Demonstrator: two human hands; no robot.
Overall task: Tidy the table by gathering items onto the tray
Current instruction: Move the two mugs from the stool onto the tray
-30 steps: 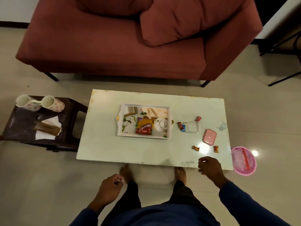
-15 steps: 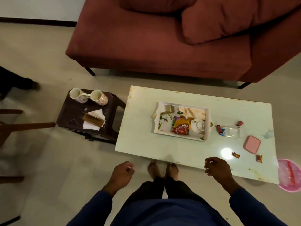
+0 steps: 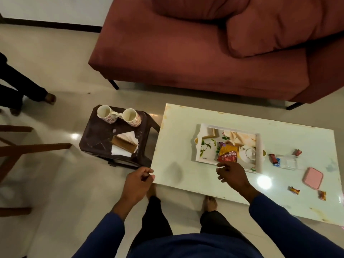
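Where visible, tray (image 3: pixel 198 144) with snack packet (image 3: pixel 227 154)

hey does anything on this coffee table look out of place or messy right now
Yes. Several small candy wrappers lie scattered on the table right of the tray, beside a clear container and a pink lid off it. The tabletop also looks stained, with rusty marks along its edges.

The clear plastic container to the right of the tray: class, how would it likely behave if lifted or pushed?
The clear container looks thin-walled and seemingly empty, so probably light. It sits low and flat on the table, so a push should slide it rather than tip it. Its smooth sides may be slippery.
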